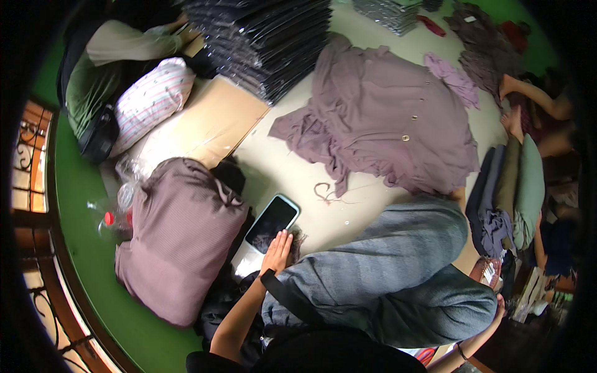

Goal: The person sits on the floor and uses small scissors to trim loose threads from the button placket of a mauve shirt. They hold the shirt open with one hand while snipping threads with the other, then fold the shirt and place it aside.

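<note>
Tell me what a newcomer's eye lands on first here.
Probably the big mauve garment spread over the pale floor at upper centre, with a tall stack of dark folded pieces behind it. Nearer, the left hand lies flat by a dark-screened phone, beside a stuffed mauve bundle at left.

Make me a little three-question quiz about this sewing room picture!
1. True or false: the left hand rests on the edge of the phone.
2. What colour is the big garment spread on the floor? A green, B mauve, C yellow.
3. Fill in: beside the phone lies a plump mauve ____.

Key: 1 true; 2 B; 3 bundle. The right hand sits low by the knee, holding nothing visible.
</note>
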`<state>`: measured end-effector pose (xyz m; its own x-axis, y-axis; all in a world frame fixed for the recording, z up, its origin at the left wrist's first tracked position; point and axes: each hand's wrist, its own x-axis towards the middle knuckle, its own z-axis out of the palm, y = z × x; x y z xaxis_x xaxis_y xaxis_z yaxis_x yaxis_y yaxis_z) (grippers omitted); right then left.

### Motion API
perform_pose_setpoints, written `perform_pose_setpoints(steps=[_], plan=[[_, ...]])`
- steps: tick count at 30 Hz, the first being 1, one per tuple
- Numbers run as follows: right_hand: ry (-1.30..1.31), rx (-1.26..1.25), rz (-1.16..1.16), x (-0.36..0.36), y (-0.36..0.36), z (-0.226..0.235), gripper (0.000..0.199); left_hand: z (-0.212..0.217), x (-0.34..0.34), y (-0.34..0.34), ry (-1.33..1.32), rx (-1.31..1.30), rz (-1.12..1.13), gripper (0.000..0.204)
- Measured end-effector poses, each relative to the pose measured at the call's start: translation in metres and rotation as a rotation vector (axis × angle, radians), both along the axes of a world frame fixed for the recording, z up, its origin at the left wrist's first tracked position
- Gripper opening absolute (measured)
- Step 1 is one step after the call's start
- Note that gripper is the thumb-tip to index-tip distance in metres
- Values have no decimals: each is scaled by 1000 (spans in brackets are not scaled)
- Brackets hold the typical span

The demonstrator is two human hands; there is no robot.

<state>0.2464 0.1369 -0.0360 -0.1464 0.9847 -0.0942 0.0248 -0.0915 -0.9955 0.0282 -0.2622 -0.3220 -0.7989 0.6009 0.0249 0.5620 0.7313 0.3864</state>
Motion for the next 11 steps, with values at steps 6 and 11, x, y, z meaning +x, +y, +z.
perform_pose_setpoints(steps=[6,11], plan=[[-347,490,51,4,-5,39,19,65,-68,39,467,408,-136,44],[-210,1362,-98,-6,-61,174,41,175,-108,54,326,631,142,36]])
